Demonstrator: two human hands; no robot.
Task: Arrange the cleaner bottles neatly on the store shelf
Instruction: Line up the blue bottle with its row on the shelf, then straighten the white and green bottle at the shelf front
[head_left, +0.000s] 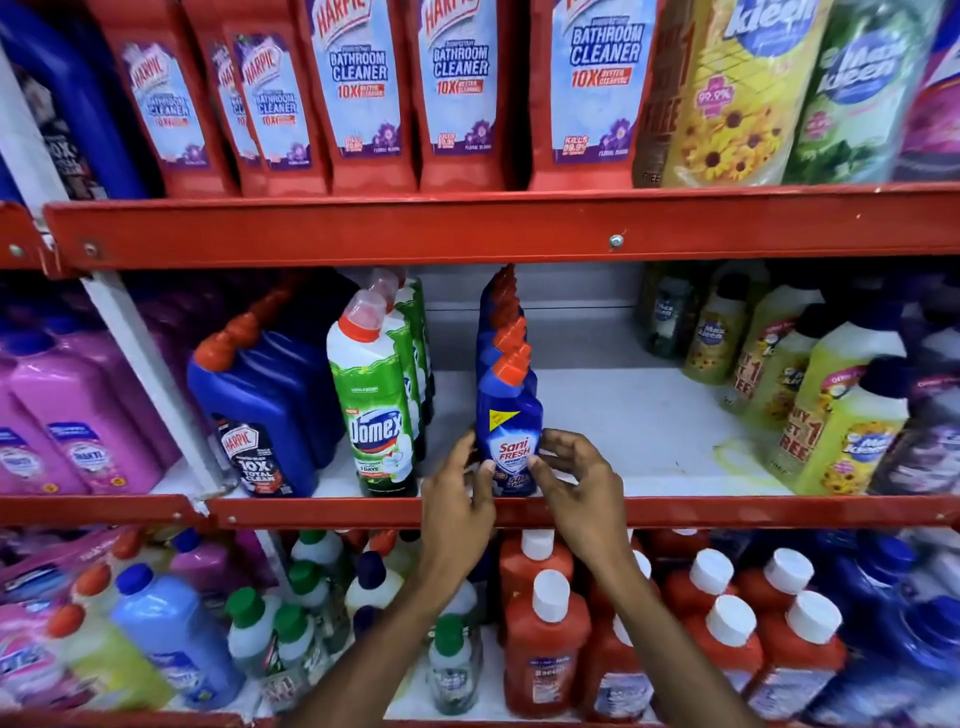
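Observation:
A small blue Sani Fresh bottle with a red-orange angled cap stands upright at the front edge of the middle shelf. More of the same bottles line up behind it. My left hand touches its left side and my right hand touches its right side, with fingertips on the label. To the left stand green Domex bottles and dark blue Harpic bottles.
Bare white shelf board lies right of the blue row, up to yellow Max Kleen bottles. Red Harpic bathroom cleaner bottles fill the top shelf. Red bottles with white caps and others fill the bottom shelf. Pink bottles stand far left.

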